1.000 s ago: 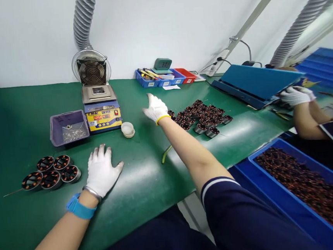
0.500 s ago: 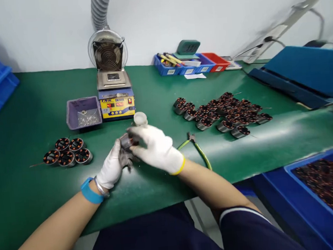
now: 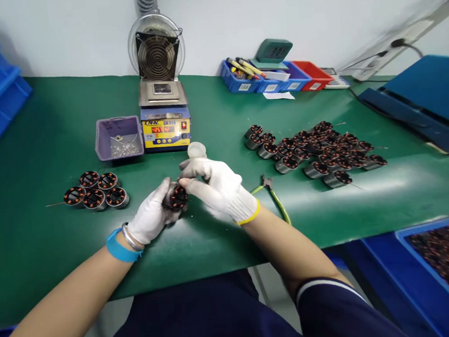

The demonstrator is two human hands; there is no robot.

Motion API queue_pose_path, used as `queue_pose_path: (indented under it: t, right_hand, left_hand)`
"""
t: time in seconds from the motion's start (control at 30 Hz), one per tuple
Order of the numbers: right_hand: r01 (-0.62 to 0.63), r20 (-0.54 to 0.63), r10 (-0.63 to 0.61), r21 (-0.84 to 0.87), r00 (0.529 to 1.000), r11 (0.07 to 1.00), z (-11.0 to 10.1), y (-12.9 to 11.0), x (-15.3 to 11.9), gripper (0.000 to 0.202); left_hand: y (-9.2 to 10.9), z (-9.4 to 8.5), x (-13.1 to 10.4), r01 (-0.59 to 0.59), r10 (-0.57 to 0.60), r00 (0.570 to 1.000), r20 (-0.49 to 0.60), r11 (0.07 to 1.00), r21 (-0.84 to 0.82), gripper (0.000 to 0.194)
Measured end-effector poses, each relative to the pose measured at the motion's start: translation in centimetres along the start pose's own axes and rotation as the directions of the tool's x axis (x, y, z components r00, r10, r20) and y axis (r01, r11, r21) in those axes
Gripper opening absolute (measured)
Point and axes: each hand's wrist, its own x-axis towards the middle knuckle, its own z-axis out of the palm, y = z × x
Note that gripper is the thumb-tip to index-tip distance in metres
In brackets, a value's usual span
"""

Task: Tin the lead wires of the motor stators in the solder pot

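My left hand (image 3: pixel 149 215), in a white glove with dirty fingertips, is closed around a motor stator (image 3: pixel 179 197), a metal ring with copper windings. The stator's wound end faces up towards me. At its upper right edge my gloved right hand (image 3: pixel 219 189) has thumb and fingers pinched together; what lies between them is too small to make out. Just beyond the right fingers stands a small white round container (image 3: pixel 196 150). Green-handled cutting pliers (image 3: pixel 267 182) lie on the green table (image 3: pixel 225 263), right of my right hand.
A solder pot (image 3: pixel 166 134) with digital readout stands behind my hands, beside a purple tray (image 3: pixel 102 142) of metal bits. Finished-looking stators (image 3: pixel 94 200) group at left; several more (image 3: pixel 337 179) cluster at right. Blue bins (image 3: pixel 236 86) stand behind; a blue crate (image 3: pixel 406 249) sits lower right.
The stator in my left hand has turned so its wound end faces up. My right hand has shifted from across its end to a pinch at its edge. The camera view has shifted slightly.
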Motion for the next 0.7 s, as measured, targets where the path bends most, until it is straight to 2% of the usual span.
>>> queue_pose_path:
  t: [0.07,0.13,0.2,0.27,0.33,0.4,0.43,0.47,0.53,0.6,0.63,0.67,0.7]
  right_hand:
    - [0.119,-0.044,-0.126,-0.144,0.991,0.982,-0.1,-1.0,0.0,0.013]
    - [0.208,-0.037,-0.226,-0.269,0.973,0.940,-0.5,-2.2,0.0,0.011]
    - [0.266,0.008,-0.280,-0.341,0.960,0.902,-0.9,-3.2,0.0,0.011]
    - [0.291,0.038,-0.298,-0.366,0.954,0.884,-1.1,-3.8,0.0,0.012]
    - [0.287,0.050,-0.290,-0.375,0.956,0.881,-1.1,-3.9,0.0,0.013]
    - [0.274,0.061,-0.272,-0.392,0.960,0.878,-1.0,-3.6,0.0,0.012]
    - [0.270,0.063,-0.267,-0.406,0.962,0.873,-0.9,-3.5,0.0,0.012]
    - [0.269,0.059,-0.269,-0.420,0.961,0.867,-0.9,-3.4,-0.1,0.012]
    - [0.281,0.043,-0.293,-0.441,0.955,0.852,-0.9,-3.4,-0.1,0.012]
    - [0.310,0.039,-0.327,-0.438,0.944,0.844,-1.0,-3.6,-0.1,0.013]
    - [0.324,0.047,-0.337,-0.426,0.940,0.845,-1.0,-3.6,-0.1,0.013]
    - [0.333,0.055,-0.341,-0.412,0.938,0.848,-1.0,-3.7,-0.1,0.013]
    - [0.334,0.063,-0.338,-0.401,0.939,0.853,-1.0,-3.6,-0.1,0.013]
  left_hand:
    - [0.3,-0.2,0.3,-0.012,0.002,0.997,-0.072,0.989,-0.145,0.036]
    - [0.6,-0.5,0.7,-0.049,-0.004,0.980,-0.197,0.963,-0.266,0.039]
    - [0.7,-0.9,1.0,0.020,-0.094,0.975,-0.202,0.940,-0.341,0.045]
    - [0.9,-0.9,0.9,0.202,-0.230,0.972,-0.040,0.914,-0.353,0.049]
    - [1.1,-0.7,0.5,0.360,-0.318,0.930,0.183,0.888,-0.286,0.054]
    - [1.4,-0.5,-0.1,0.400,-0.311,0.881,0.357,0.892,-0.211,0.051]
    - [1.6,-0.5,-0.4,0.371,-0.270,0.881,0.388,0.904,-0.211,0.043]
    - [1.7,-0.6,-0.6,0.315,-0.212,0.906,0.367,0.916,-0.249,0.034]
    - [1.8,-0.8,-0.6,0.162,-0.085,0.975,0.205,0.906,-0.391,0.020]
    - [1.8,-1.1,-0.4,0.043,-0.029,0.999,0.035,0.860,-0.509,0.027]
    - [1.7,-1.1,-0.2,0.048,-0.042,0.999,0.022,0.847,-0.530,0.031]
    - [1.6,-1.2,-0.2,0.101,-0.075,0.995,0.070,0.846,-0.523,0.034]
    - [1.6,-1.1,-0.2,0.188,-0.120,0.978,0.169,0.854,-0.486,0.036]
